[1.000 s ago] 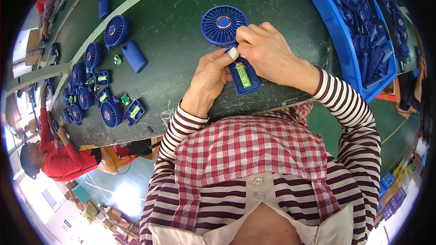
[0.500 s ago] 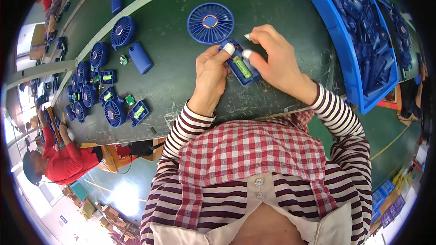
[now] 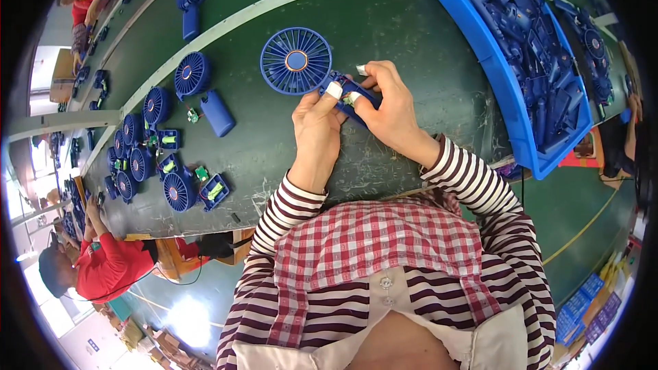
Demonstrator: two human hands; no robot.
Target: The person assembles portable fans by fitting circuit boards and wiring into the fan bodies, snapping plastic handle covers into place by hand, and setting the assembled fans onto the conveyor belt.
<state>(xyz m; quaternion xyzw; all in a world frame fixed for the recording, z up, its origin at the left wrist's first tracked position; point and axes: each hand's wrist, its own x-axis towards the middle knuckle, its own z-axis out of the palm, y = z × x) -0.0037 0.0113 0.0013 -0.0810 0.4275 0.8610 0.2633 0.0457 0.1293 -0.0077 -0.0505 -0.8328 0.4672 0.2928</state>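
A blue handheld fan [image 3: 321, 70] lies between my hands, its round grille pointing away to the left. My left hand [image 3: 317, 130] is closed round the neck end of its opened handle, thumb on top. My right hand [image 3: 392, 111] grips the handle's other side; its thumb presses into the handle, and its index finger is raised and bent. White coverings wrap both thumbs and the right index fingertip. The handle's inside, with a green battery, is mostly hidden by my right thumb.
Several opened blue fans [image 3: 179, 192] with green batteries and circuit boards lie at the left. Near them are a blue handle shell [image 3: 217, 114] and a fan [image 3: 192, 74]. A blue bin [image 3: 480, 48] of blue plastic parts stands at the right. Co-workers in red sit left.
My right hand has come in closer over the handle, its thumb now covering most of the battery. The fan has turned a little, its grille now further left. The whole view has shifted slightly.
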